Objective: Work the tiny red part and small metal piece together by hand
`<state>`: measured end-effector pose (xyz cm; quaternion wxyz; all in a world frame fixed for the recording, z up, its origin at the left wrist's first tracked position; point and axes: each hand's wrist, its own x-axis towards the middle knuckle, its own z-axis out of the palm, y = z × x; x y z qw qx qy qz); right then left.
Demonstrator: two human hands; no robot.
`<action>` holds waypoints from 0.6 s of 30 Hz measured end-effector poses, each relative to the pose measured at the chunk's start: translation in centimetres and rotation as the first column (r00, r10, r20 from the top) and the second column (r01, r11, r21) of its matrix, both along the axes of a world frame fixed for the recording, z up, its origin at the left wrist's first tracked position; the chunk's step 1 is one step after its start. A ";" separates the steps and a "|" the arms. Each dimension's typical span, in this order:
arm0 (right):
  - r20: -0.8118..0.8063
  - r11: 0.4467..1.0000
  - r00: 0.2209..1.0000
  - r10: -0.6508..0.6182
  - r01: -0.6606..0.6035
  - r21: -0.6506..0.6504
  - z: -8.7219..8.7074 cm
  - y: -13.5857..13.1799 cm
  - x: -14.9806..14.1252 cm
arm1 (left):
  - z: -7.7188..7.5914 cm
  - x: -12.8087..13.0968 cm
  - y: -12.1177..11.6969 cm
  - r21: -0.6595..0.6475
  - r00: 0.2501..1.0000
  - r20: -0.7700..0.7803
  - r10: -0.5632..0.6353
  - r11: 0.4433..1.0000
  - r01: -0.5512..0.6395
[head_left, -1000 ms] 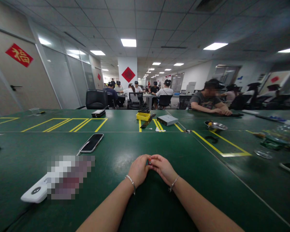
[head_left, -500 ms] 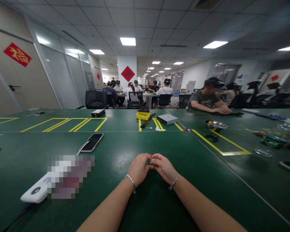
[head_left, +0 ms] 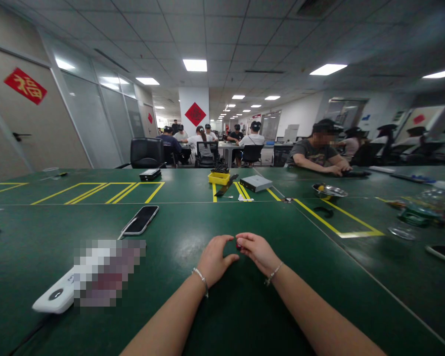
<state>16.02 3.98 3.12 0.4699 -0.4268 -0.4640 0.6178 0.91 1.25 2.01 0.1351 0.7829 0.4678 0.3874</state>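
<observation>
Fingers [head_left: 246,238] of the right hand [head_left: 258,251] pinch a small red object [head_left: 239,245], likely tip-held for its size, beside the spread left hand [head_left: 214,256].

A small red object [head_left: 239,245], a little right of center and below the middle of the frame, is held in the grip of the right hand [head_left: 258,251], between thumb and fingers. The fingers hide most of it, so only a small dark-red patch shows, at the left edge of that hand. Its full shape and tilt cannot be made out. Behind it is the green tabletop [head_left: 228,311]; whether the two touch is unclear.
</observation>
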 end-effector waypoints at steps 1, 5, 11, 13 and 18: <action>0.080 0.998 0.995 -0.062 0.060 0.028 0.4 0.5 1.1 | -0.1 0.0 0.0 -0.016 1.000 0.012 0.020 1.000 -0.019; 0.566 0.893 0.694 -0.445 0.302 0.333 1.6 2.6 7.9 | -0.5 -0.3 0.4 -0.097 0.997 0.040 0.072 0.993 -0.068; 0.847 0.793 0.049 -0.530 0.383 0.474 1.7 2.3 19.9 | -1.0 -0.3 0.8 -0.141 0.995 0.013 0.099 0.985 -0.096; 0.877 0.781 -0.037 -0.480 0.438 0.446 1.1 1.5 23.3 | -1.1 0.0 0.6 -0.114 0.996 -0.026 0.081 0.990 -0.084; 0.883 0.691 -0.092 -0.461 0.587 0.422 -1.7 0.0 29.9 | -1.1 0.9 0.0 -0.035 0.987 -0.159 -0.028 0.999 0.023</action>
